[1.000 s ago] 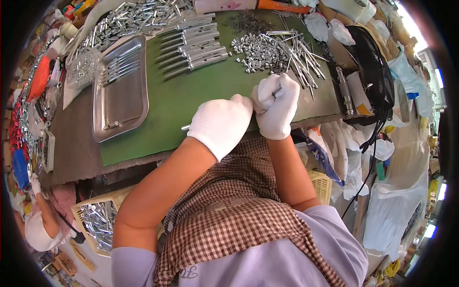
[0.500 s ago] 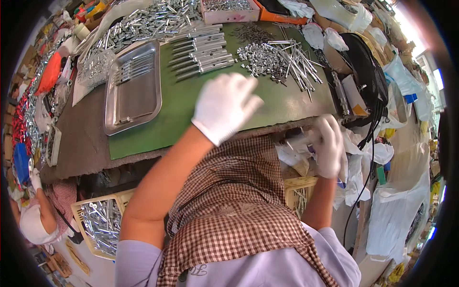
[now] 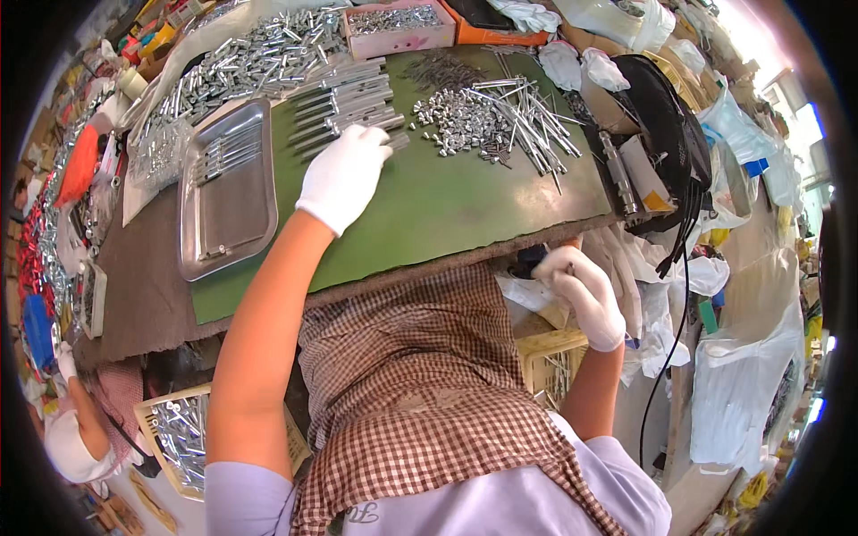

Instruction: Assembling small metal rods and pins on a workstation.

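My left hand (image 3: 344, 179), in a white glove, reaches over the near end of a row of silver metal tubes (image 3: 344, 100) on the green mat. Its fingers are bent around the nearest tube (image 3: 399, 141), whose blurred end sticks out past them. My right hand (image 3: 583, 295), also gloved, is low beside the table's front edge with its fingers pinched together. A small dark bit shows at its fingertips, too small to name. Just left of those fingers, under the edge, is a dark blue object (image 3: 529, 259), partly hidden.
A steel tray (image 3: 268, 214) with thin rods stands left of the green mat (image 3: 447, 214). Small metal nuts (image 3: 447, 116) and long thin rods (image 3: 536, 125) lie at its right. A heap of metal parts (image 3: 259, 67) is behind. A co-worker's gloved hand (image 3: 65, 359) shows far left.
My left hand has moved left and closed over the nearest tube. My right hand has shifted slightly down and left; the silvery piece seen near it no longer shows. The view has shifted a little.
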A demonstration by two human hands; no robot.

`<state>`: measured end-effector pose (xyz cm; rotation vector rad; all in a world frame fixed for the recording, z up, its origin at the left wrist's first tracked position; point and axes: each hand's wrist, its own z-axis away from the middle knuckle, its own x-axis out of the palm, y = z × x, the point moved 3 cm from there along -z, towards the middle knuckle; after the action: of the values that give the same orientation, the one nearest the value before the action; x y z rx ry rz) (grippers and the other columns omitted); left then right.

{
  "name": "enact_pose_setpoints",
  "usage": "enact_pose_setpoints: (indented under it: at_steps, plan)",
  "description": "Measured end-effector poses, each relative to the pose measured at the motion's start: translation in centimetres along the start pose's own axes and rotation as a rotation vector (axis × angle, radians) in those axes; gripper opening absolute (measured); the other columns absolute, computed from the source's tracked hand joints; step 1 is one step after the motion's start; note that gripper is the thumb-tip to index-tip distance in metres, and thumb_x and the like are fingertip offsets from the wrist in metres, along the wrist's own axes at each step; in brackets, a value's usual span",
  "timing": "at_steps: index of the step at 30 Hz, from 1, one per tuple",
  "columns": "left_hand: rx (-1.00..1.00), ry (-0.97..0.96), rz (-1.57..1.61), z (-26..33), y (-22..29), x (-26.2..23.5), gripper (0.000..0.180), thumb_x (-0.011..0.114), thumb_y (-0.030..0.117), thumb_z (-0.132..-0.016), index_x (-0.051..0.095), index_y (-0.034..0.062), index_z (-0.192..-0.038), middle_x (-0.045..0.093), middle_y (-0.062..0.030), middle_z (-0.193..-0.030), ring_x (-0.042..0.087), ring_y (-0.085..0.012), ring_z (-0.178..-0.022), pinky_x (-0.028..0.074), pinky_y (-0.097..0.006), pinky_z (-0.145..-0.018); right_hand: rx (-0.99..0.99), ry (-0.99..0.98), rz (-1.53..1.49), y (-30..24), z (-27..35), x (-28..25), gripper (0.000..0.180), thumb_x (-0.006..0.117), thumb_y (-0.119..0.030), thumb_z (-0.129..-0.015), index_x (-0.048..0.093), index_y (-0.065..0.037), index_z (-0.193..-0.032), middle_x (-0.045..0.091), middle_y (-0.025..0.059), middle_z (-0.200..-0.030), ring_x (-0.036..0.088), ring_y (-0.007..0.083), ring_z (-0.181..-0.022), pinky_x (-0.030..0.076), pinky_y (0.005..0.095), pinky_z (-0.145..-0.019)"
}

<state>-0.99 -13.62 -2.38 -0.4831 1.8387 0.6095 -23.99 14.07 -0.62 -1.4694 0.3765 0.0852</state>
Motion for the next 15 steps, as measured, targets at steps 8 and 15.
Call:
enact_pose_setpoints:
  at_steps: [8,15]
  plan:
    - [0.032,-0.233,0.051,3.3,6.9,-3.6,0.023,0.063,0.028,-0.093,0.061,0.0086,-0.105,0.062,-0.0126,-0.097,0.066,-0.0311,-0.087,0.054,-0.042,-0.076,0.172,-0.005,-0.369,-3.3,-7.0,7.5,0.035,0.049,-0.026,-0.104,0.059,-0.001,-0.127,0.065,0.0043,-0.091,0.045,0.0037,-0.054,0.036,0.0188,-0.048]
    - [0.201,-0.118,0.068,5.1,8.0,-5.4,0.021,0.067,0.027,-0.089,0.062,0.0101,-0.101,0.062,-0.0078,-0.086,0.065,-0.0283,-0.08,0.052,-0.04,-0.068,0.219,-0.038,-0.47,-3.1,-8.3,8.1,0.03,0.051,-0.027,-0.103,0.065,-0.002,-0.113,0.065,0.0022,-0.077,0.042,0.0033,-0.05,0.034,0.02,-0.046]
